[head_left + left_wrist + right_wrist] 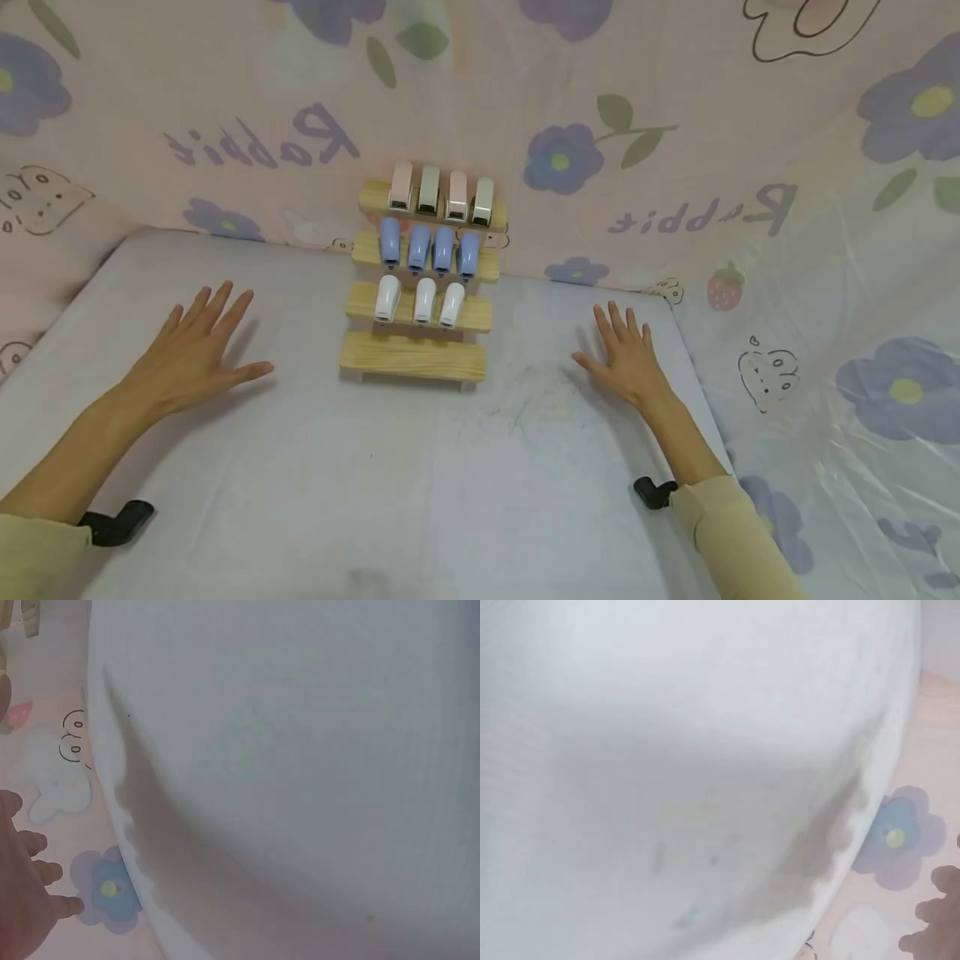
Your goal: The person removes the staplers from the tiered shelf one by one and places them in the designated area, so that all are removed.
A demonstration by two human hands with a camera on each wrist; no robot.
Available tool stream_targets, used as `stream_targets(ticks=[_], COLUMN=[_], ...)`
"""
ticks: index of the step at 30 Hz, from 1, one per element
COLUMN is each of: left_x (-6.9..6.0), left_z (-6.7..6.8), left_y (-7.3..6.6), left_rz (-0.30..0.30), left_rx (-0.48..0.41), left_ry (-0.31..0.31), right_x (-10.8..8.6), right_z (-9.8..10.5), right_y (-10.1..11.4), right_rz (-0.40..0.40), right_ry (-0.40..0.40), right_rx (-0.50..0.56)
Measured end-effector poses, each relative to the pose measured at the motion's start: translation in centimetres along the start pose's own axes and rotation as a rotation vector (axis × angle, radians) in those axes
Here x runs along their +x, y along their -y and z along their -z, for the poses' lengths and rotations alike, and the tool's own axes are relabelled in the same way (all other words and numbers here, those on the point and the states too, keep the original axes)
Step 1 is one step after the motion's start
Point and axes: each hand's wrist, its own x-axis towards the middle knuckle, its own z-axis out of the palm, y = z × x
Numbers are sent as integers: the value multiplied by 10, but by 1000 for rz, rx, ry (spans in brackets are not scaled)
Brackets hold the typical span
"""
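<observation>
My left hand (pixel 187 358) is held over the left part of the white table, fingers straight and spread, holding nothing. On the right side, my right hand (pixel 624 360) is likewise spread with nothing in it. Between them, apart from both, stands a stepped wooden rack (pixel 412 360). Its top step bears pink staplers (pixel 401 185) and grey-green staplers (pixel 429 188). Several blue staplers (pixel 442 248) line the step below. Three white staplers (pixel 424 300) sit on the third step. Only some fingertips of the left hand (pixel 26 892) and right hand (pixel 939 919) show at the wrist views' edges.
The white table (pixel 420 483) meets a pink printed cloth (pixel 465 83) with flowers and rabbits at its back and sides. Faint greenish marks (pixel 525 400) stain the tabletop right of the rack. Black wrist pieces (pixel 120 523) show by both sleeves.
</observation>
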Motion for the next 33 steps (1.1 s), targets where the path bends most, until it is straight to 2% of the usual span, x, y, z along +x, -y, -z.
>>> stream_targets(ticks=[8,12,17,23,27,33], left_x=[1,1,2,8,12,19], left_z=[2,1,0,1,-5,-16], left_y=[-13,-15,-21,-29,-31,-33], left_rz=[-27,-47,-57,-48,-62,-120], left_rx=[-66,-84,-153,-245,-314,-398], left_ry=[14,-17,-55,-30,-18,-44], right_x=[6,9,12,20,27,40], right_z=[21,28,38,50,56,66], right_y=[13,20,30,41,50,64], right_rz=[69,106,162,170,173,205], right_ry=[-46,-81,-132,-151,-149,-175], right_rx=[44,80,122,184,229,282])
